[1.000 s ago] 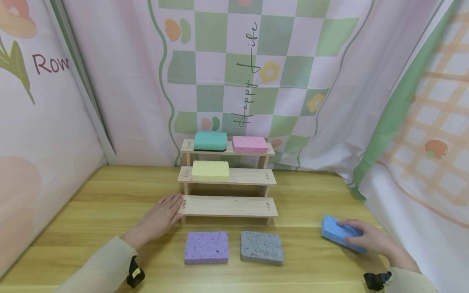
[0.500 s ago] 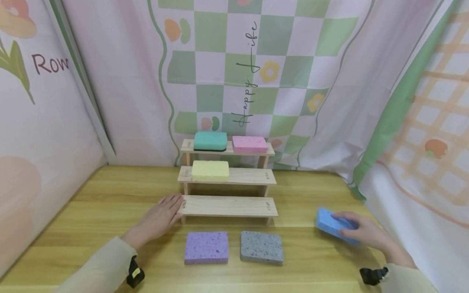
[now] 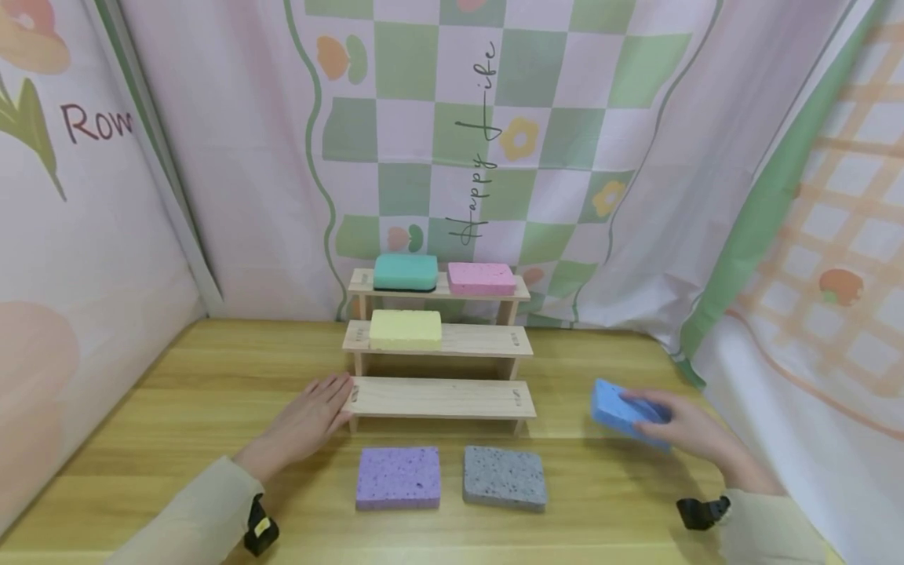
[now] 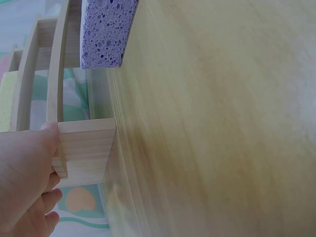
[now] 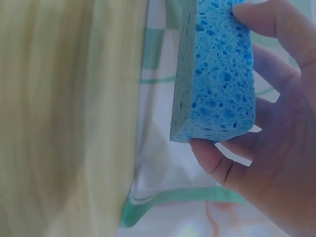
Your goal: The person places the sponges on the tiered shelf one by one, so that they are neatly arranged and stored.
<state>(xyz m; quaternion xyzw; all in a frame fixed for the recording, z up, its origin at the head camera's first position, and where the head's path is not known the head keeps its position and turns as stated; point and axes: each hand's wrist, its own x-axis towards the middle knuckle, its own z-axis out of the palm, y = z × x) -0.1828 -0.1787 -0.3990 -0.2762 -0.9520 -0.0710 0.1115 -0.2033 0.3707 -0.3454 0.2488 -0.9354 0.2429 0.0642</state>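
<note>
My right hand [image 3: 685,430] grips a blue sponge [image 3: 613,406] above the table, right of a three-step wooden stand [image 3: 438,399]. In the right wrist view the pitted blue sponge [image 5: 222,79] is pinched between thumb and fingers, one long side facing the camera. My left hand [image 3: 305,421] holds the left end of the lowest step; in the left wrist view the thumb lies at the step's front edge and the fingers curl by its end. A purple sponge [image 3: 399,475] and a grey sponge [image 3: 504,475] lie flat in front of the stand.
On the top step sit a teal sponge [image 3: 406,271] with a dark underside and a pink sponge [image 3: 482,278]. A yellow sponge [image 3: 406,328] occupies the middle step's left half. Patterned cloth [image 3: 473,173] hangs behind the wooden table [image 3: 233,369] and along both sides.
My right hand has lifted the blue sponge off the table and carried it left and farther back, towards the stand. The left hand has stayed in place.
</note>
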